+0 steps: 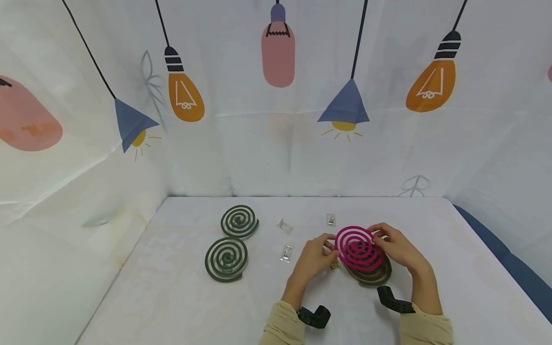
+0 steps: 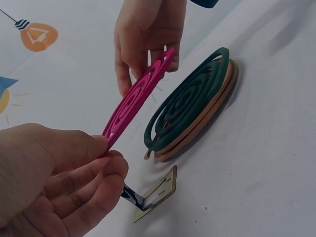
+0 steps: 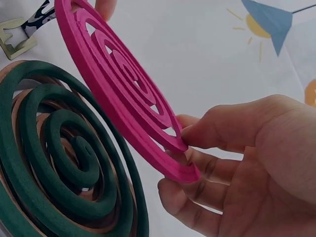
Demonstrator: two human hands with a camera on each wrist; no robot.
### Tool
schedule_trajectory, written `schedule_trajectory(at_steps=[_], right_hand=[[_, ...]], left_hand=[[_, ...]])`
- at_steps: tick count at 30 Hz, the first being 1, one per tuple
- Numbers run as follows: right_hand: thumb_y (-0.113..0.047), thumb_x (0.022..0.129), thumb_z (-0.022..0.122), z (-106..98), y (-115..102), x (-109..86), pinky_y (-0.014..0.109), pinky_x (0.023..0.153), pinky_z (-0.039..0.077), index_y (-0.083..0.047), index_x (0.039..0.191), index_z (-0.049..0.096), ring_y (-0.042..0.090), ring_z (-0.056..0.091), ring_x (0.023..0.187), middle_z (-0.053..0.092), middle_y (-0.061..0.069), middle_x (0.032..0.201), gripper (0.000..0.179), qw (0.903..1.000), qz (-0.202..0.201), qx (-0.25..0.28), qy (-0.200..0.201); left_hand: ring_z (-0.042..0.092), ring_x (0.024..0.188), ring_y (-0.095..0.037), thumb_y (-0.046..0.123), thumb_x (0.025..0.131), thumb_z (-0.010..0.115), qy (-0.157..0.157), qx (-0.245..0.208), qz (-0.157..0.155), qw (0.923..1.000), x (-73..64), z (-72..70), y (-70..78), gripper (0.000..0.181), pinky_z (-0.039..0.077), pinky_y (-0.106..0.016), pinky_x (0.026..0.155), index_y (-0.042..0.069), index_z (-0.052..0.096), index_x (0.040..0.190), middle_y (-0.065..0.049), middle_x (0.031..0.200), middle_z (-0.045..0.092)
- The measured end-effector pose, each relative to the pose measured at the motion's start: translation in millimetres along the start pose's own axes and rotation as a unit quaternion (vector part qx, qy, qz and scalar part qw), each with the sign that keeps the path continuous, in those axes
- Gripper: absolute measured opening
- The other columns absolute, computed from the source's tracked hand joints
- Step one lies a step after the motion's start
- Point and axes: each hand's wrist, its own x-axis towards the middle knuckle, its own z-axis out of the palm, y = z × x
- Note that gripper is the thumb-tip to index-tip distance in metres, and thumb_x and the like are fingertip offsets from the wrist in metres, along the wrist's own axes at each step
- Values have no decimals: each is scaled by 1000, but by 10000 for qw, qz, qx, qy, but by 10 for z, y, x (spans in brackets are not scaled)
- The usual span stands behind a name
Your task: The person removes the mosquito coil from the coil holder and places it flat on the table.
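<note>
Pnk rnd coil (image 2: 135, 101), held up, tilted

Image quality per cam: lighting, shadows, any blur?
Head: bright, flat light, weak shadow by the right sleeve; stands too small for fine detail. Left wrist: dimmer, soft shadow beside the brown coil, no obvious motion blur. Right wrist: no strong glare, pink coil fairly crisp, green coil cut by the frame edge.

Pink coil (image 3: 108, 99) cropped, right-wrist view
</note>
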Motion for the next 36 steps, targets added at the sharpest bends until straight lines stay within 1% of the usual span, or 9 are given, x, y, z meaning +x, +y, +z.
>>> schedule_trajectory(at_steps=[9, 14, 21, 29, 36], right_hand=[[-11, 97, 47, -23, -3, -23, 28, 69, 50, 1, 124, 48, 20, 59, 89, 57, 20, 110, 30, 9999, 45, 80, -54], [-9, 96, 48, -23, 5, -29, 29, 70, 49, 1, 123, 48, 21, 59, 90, 57, 20, 109, 29, 9999, 79, 73, -74], [-10, 97, 47, -36, 37, -26, 26, 66, 50, 2, 123, 49, 20, 58, 87, 57, 21, 109, 29, 10000, -14, 66, 9], [-8, 95, 47, -54, 44, -27, 26, 67, 49, 2, 122, 49, 19, 58, 85, 58, 18, 105, 29, 10000, 58, -2, -30], [-9, 94, 49, -60, 72, -48, 26, 67, 49, 2, 121, 49, 18, 58, 85, 60, 17, 102, 28, 10000, 15, -59, -69]], left_hand=[[57, 65, 4, 15, 87, 66, 56, 83, 9, 9999, 0, 38, 14, 35, 44, -12, 56, 7, 59, 121, -6, 91, 71], [56, 66, 4, 15, 87, 66, 30, 114, -18, 9999, -1, 49, 12, 35, 44, -12, 57, 7, 59, 121, -5, 91, 71], [56, 65, 5, 14, 87, 66, 1, 147, -19, 9999, -1, 68, 22, 36, 43, -12, 57, 8, 59, 121, -4, 91, 71], [56, 65, 5, 14, 86, 66, 12, 243, 34, 9997, 19, 98, 8, 35, 43, -11, 57, 7, 60, 120, -4, 91, 72], [55, 66, 4, 14, 86, 67, -26, 316, -87, 9995, 21, 139, -9, 34, 43, -12, 58, 8, 61, 119, -3, 91, 71]])
